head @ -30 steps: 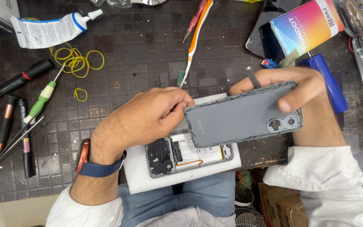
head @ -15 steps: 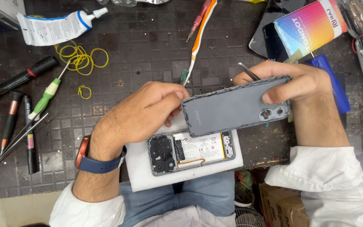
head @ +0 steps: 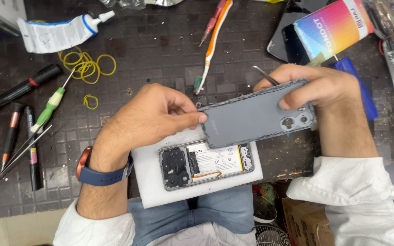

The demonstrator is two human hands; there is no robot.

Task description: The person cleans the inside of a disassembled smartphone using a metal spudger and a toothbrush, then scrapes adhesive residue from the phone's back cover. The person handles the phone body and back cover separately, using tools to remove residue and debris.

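**Back cover off, phone body open on pad**

Left hand (head: 153,116) pinches the near end of the grey back cover (head: 256,116), fingers closed on its edge. Right hand (head: 318,86) is clamped on the camera end and also carries thin tweezers (head: 266,76). The cover is held clear above the opened phone (head: 206,164), which lies on a white foam pad (head: 153,182). Separation appears complete; internals are exposed and seemingly untouched. Screwdrivers (head: 23,86) lie well to the left.
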